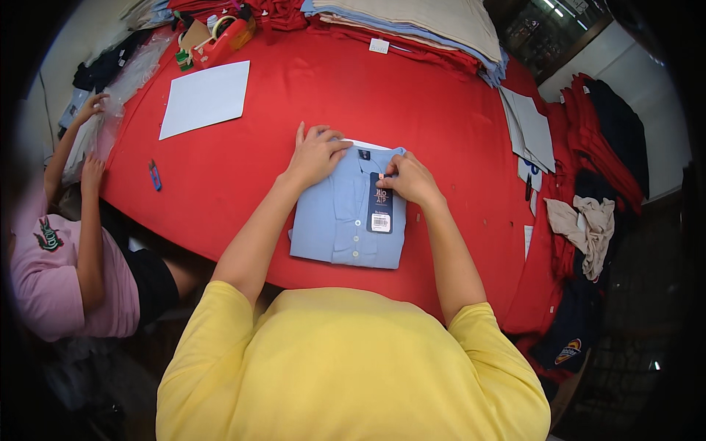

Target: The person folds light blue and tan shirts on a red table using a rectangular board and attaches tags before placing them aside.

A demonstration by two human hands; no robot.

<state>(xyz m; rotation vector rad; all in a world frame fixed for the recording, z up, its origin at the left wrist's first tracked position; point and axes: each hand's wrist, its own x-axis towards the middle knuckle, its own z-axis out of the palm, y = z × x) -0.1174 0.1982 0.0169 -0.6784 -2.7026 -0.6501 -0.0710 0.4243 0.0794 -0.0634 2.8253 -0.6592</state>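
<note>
A light blue buttoned shirt (316,228) lies folded on the red-covered table in front of me, collar end away from me. A white sheet edge (365,144) shows at its far end. My left hand (315,156) rests on the shirt's far left corner, fingers stretched out, holding nothing. My right hand (409,176) is at the far right side, thumb and fingertips pinched at the top of a dark hang tag (380,202). The tag hangs down over the shirt front beside the buttons; the exact pinch is partly hidden by the fingers.
White paper (206,99) and a blue cutter (154,175) lie at left. A red tape dispenser (220,45) stands behind. Folded cloth stacks (412,26) line the far edge; cards (528,128) and red garments (599,140) sit right. A co-worker (81,272) handles clear plastic at left.
</note>
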